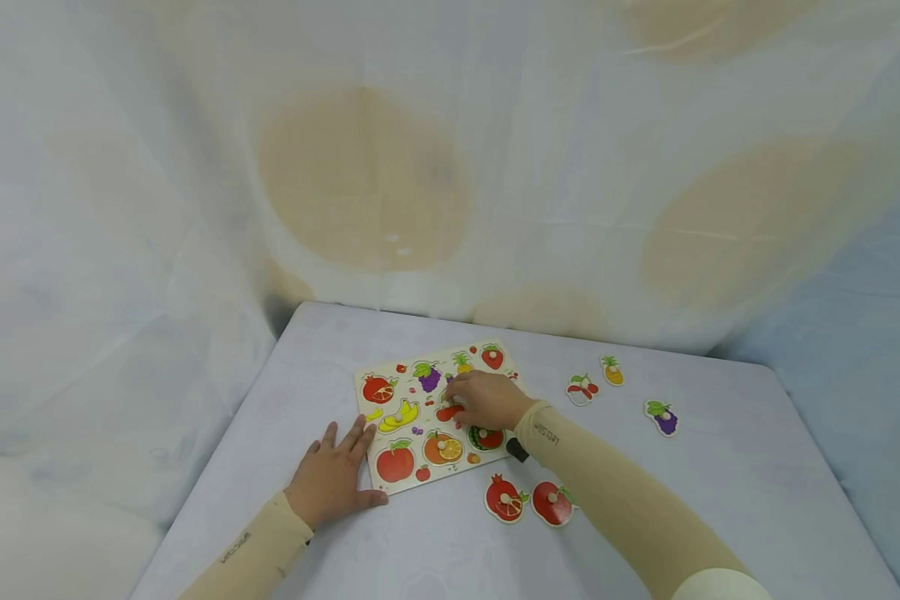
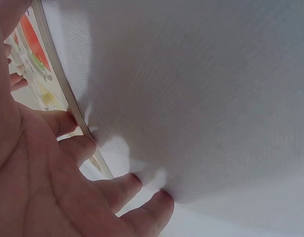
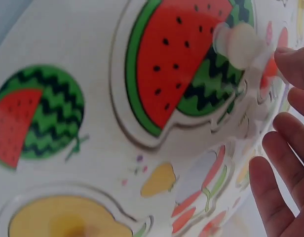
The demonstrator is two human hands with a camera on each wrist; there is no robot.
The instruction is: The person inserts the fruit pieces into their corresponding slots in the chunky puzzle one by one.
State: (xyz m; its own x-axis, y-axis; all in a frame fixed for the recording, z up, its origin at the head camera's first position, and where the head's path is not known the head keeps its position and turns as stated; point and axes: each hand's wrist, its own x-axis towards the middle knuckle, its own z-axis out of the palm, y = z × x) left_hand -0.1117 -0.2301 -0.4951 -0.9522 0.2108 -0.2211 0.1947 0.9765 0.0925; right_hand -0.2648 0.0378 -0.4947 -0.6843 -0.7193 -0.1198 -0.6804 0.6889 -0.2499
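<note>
A person's right hand (image 1: 487,400) curls over the middle of a wooden fruit puzzle board (image 1: 390,487), fingertips down on a red piece (image 1: 446,412) lying there; whether the fingers actually pinch the piece's knob cannot be told, since the hand covers it. The right wrist view shows the fingers (image 3: 278,197) bent loosely beside the watermelon piece (image 3: 184,69), which sits in its slot with its pale knob (image 3: 241,42) free of them. The left hand (image 1: 335,479) lies flat on the table (image 1: 757,467) with fingers spread and straight, the fingertips (image 2: 68,121) touching the board's near left edge (image 2: 63,89).

The board rests toward the table's middle, slightly left. On it are a pomegranate (image 1: 377,388), grapes (image 1: 427,377), a strawberry (image 1: 492,357), bananas (image 1: 399,416), an orange (image 1: 443,448) and an apple (image 1: 395,462).

Loose pieces lie on the cloth-covered table: a second pomegranate (image 1: 505,498) and a red round piece (image 1: 551,503) just off the board's near right corner, cherries (image 1: 581,388) and a pineapple (image 1: 612,371) to its right, an aubergine (image 1: 662,417) farther toward the right edge.
</note>
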